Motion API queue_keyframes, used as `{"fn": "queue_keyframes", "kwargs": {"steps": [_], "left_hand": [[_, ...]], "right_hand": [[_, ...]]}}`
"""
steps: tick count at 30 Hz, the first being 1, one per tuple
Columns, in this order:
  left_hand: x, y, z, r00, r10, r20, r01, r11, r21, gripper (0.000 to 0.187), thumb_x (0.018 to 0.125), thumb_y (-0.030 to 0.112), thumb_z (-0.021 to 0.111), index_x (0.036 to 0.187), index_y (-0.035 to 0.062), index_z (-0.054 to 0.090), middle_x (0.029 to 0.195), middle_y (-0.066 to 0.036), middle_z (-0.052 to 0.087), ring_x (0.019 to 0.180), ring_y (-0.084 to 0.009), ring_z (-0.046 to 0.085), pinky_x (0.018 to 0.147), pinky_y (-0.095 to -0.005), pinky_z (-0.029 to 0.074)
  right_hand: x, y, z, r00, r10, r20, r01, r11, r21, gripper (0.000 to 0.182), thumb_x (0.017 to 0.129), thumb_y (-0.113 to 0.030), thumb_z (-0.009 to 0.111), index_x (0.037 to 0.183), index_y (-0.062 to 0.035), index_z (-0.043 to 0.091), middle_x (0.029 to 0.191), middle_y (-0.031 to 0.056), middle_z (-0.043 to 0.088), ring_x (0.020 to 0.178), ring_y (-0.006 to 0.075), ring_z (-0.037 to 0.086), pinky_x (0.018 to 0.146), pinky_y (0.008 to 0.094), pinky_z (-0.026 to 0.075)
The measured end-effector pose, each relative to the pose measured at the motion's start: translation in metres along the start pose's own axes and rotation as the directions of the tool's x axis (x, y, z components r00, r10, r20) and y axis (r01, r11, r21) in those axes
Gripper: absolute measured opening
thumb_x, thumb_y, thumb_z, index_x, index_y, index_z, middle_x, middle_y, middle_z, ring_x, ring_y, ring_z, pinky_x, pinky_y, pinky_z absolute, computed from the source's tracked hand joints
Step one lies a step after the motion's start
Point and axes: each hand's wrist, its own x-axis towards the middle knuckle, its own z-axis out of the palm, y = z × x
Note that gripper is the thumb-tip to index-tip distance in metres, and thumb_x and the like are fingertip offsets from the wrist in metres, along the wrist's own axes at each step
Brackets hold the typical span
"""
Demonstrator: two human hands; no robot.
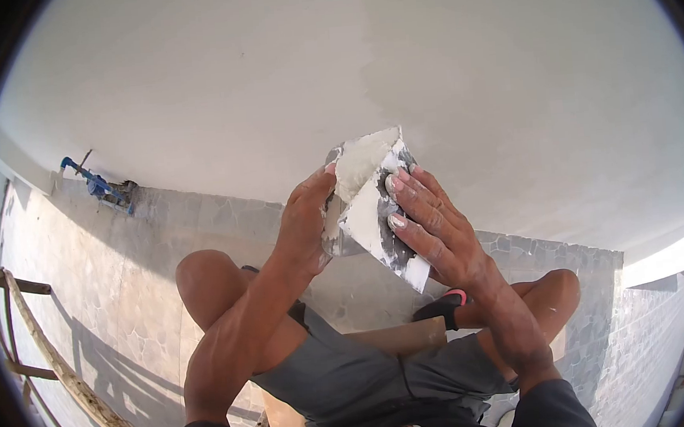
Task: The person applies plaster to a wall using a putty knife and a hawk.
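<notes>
My left hand (303, 224) grips a flat metal blade (340, 237) loaded with white putty (358, 161) near its top. My right hand (430, 223) holds a second putty blade (378, 219), fingers spread over its back, and this blade lies across the first one. Both hands meet in the middle of the view, in front of a smooth white wall (347, 62). My knees (203, 275) are bent below the hands, in grey shorts.
A stone-tiled band (199, 215) runs along the wall's base and the floor is stone-patterned. A blue water tap (96, 185) sticks out at the left. A wooden ladder rail (59, 368) stands lower left. I am perched on a wooden board (390, 339).
</notes>
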Motion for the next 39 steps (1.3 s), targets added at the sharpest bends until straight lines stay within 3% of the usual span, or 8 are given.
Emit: {"fn": "queue_keyframes", "kwargs": {"steps": [6, 11, 16, 20, 26, 32, 35, 39], "left_hand": [[0.000, -0.006, -0.007, 0.995, -0.022, -0.100, 0.033, 0.993, 0.110, 0.042, 0.103, 0.026, 0.046, 0.131, -0.0038, 0.052, 0.118, -0.011, 0.064, 0.102, -0.0179, 0.066, 0.084, -0.0319, 0.057], [-0.002, 0.007, 0.002, 0.991, 0.061, -0.119, -0.047, 0.992, 0.117, 0.037, 0.103, 0.025, 0.046, 0.126, -0.0023, 0.056, 0.115, -0.009, 0.065, 0.102, -0.0151, 0.065, 0.084, -0.0302, 0.056], [-0.005, 0.010, -0.002, 0.992, 0.094, -0.089, -0.078, 0.983, 0.165, 0.036, 0.103, 0.025, 0.046, 0.124, -0.0022, 0.057, 0.114, -0.008, 0.066, 0.100, -0.0127, 0.064, 0.081, -0.0285, 0.055], [-0.005, 0.012, 0.001, 0.996, 0.042, -0.081, -0.023, 0.976, 0.216, 0.040, 0.103, 0.029, 0.047, 0.125, -0.0017, 0.058, 0.113, -0.007, 0.065, 0.098, -0.0137, 0.065, 0.083, -0.0292, 0.054], [-0.005, 0.010, 0.001, 0.996, 0.021, -0.087, 0.000, 0.972, 0.235, 0.040, 0.102, 0.030, 0.048, 0.124, -0.0018, 0.058, 0.112, -0.008, 0.065, 0.098, -0.0145, 0.065, 0.083, -0.0298, 0.054], [-0.008, 0.008, 0.002, 0.995, 0.024, -0.102, 0.003, 0.966, 0.259, 0.038, 0.102, 0.028, 0.048, 0.122, -0.0022, 0.058, 0.111, -0.008, 0.065, 0.097, -0.0142, 0.064, 0.082, -0.0294, 0.052], [-0.008, 0.006, -0.001, 0.990, 0.024, -0.136, 0.016, 0.958, 0.285, 0.035, 0.103, 0.024, 0.046, 0.121, -0.0027, 0.058, 0.107, -0.007, 0.066, 0.093, -0.0125, 0.065, 0.077, -0.0288, 0.055], [-0.008, 0.009, -0.005, 0.981, 0.046, -0.190, 0.004, 0.967, 0.255, 0.034, 0.103, 0.023, 0.046, 0.121, -0.0025, 0.058, 0.106, -0.007, 0.067, 0.089, -0.0114, 0.066, 0.075, -0.0283, 0.056]], "right_hand": [[-0.031, 0.011, 0.008, 0.999, 0.047, -0.007, -0.047, 0.999, 0.018, 0.056, 0.078, 0.005, 0.068, 0.131, -0.0038, 0.052, 0.140, 0.0231, 0.051, 0.133, 0.0393, 0.048, 0.111, 0.0564, 0.038], [-0.071, 0.032, -0.004, 0.950, 0.290, 0.119, -0.278, 0.955, -0.108, 0.071, 0.071, 0.019, 0.056, 0.137, -0.0055, 0.047, 0.144, 0.0193, 0.047, 0.135, 0.0390, 0.044, 0.109, 0.0491, 0.043], [-0.062, 0.009, -0.047, 0.648, 0.759, 0.065, -0.762, 0.645, 0.060, 0.070, 0.071, 0.022, 0.045, 0.133, -0.0084, 0.055, 0.128, 0.0152, 0.063, 0.111, 0.0308, 0.064, 0.086, 0.0369, 0.055], [-0.007, 0.010, -0.088, 0.928, 0.327, 0.177, -0.341, 0.938, 0.054, 0.071, 0.062, 0.020, 0.055, 0.126, -0.0081, 0.061, 0.124, 0.0129, 0.066, 0.109, 0.0291, 0.065, 0.079, 0.0379, 0.053], [0.049, 0.011, -0.100, 0.874, 0.040, 0.484, -0.023, 0.999, -0.040, 0.066, 0.061, 0.012, 0.066, 0.123, -0.0108, 0.062, 0.127, 0.0072, 0.064, 0.118, 0.0258, 0.060, 0.093, 0.0412, 0.047], [0.060, 0.011, -0.095, 0.740, 0.013, 0.673, 0.043, 0.997, -0.067, 0.061, 0.068, 0.007, 0.070, 0.124, -0.0160, 0.063, 0.128, 0.0045, 0.064, 0.120, 0.0215, 0.058, 0.100, 0.0401, 0.042], [0.062, 0.009, -0.098, 0.684, 0.052, 0.728, -0.031, 0.999, -0.042, 0.069, 0.059, 0.014, 0.073, 0.120, -0.0163, 0.067, 0.125, 0.0055, 0.067, 0.117, 0.0241, 0.062, 0.098, 0.0458, 0.046], [0.053, 0.024, -0.114, 0.686, 0.189, 0.703, -0.284, 0.959, 0.019, 0.052, 0.070, 0.010, 0.068, 0.117, -0.0111, 0.067, 0.112, 0.0076, 0.070, 0.105, 0.0252, 0.066, 0.087, 0.0395, 0.051]]}}
